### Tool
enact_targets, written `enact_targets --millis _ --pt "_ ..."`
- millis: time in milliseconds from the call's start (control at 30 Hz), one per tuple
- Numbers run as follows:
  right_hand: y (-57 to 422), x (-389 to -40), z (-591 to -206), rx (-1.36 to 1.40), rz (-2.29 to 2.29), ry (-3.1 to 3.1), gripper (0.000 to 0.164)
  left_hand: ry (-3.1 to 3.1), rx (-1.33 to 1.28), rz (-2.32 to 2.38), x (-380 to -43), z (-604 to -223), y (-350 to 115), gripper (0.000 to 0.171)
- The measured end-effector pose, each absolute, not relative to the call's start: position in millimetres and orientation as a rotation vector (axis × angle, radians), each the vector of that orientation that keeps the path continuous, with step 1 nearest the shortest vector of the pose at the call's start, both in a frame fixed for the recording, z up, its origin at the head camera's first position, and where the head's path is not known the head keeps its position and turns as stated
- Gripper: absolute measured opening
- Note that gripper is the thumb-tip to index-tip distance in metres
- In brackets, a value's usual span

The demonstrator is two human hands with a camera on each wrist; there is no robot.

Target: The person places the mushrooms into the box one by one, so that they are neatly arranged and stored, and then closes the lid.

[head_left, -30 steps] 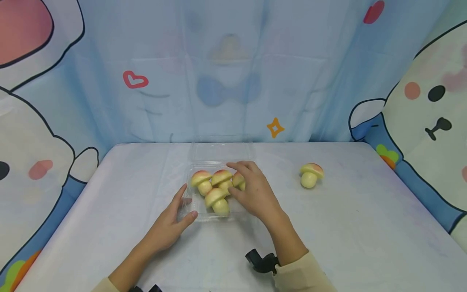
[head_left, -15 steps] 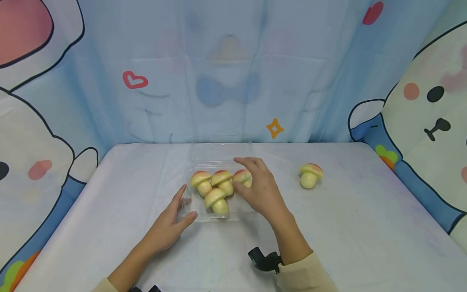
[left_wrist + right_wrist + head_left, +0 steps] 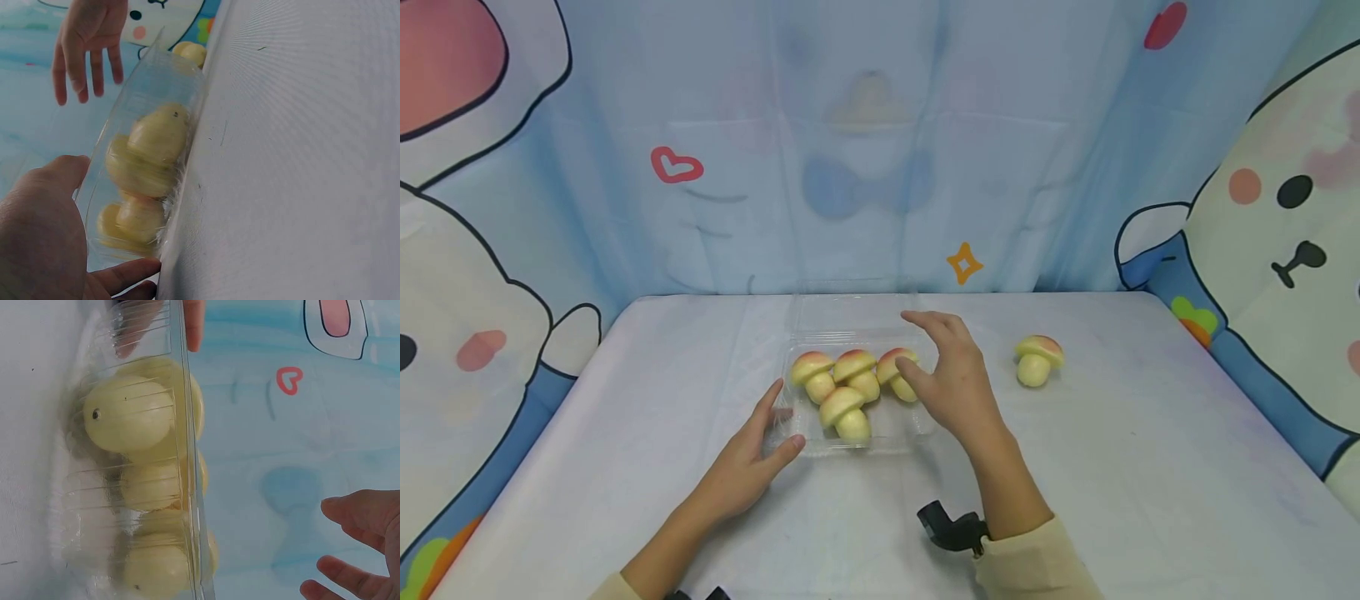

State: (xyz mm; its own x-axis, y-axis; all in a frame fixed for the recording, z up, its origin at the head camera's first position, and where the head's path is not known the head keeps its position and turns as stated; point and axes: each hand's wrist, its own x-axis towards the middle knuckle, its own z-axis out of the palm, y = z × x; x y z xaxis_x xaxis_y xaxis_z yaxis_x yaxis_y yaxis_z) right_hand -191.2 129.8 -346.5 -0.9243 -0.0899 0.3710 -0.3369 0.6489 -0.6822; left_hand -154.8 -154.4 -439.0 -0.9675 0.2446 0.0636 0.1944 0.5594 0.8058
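A clear plastic box (image 3: 898, 427) holds several yellow toy mushrooms (image 3: 846, 414) with reddish-topped caps. My left hand (image 3: 741, 467) rests against the box's left side, its fingers extended and its thumb near the front corner. In the left wrist view the thumb touches the box's upper rim. My right hand (image 3: 953, 383) hovers over the box's right edge, fingers spread and holding nothing. Just left of its thumb lies the rightmost mushroom (image 3: 891, 363) in the box. In the right wrist view the right hand (image 3: 369, 544) stands apart from the box wall.
One more toy mushroom (image 3: 1037, 361) lies on the white tablecloth (image 3: 1135, 467) right of the box. The transparent lid (image 3: 853, 313) is folded back behind the box. A printed blue curtain (image 3: 865, 233) hangs behind the table. Black camera mounts (image 3: 952, 527) sit at the wrists.
My right hand has let go of the rightmost mushroom in the box and moved up and right, with its fingers spreading. The left hand has stayed in place.
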Motion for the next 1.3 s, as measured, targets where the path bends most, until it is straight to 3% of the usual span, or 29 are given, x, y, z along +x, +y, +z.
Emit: enact_targets --millis 1300 --pt "173.1 -196.7 -337.3 -0.042 1.193 -2.432 0.052 2.725 0.397 1.414 -153.6 -438.4 -153.4 0.084"
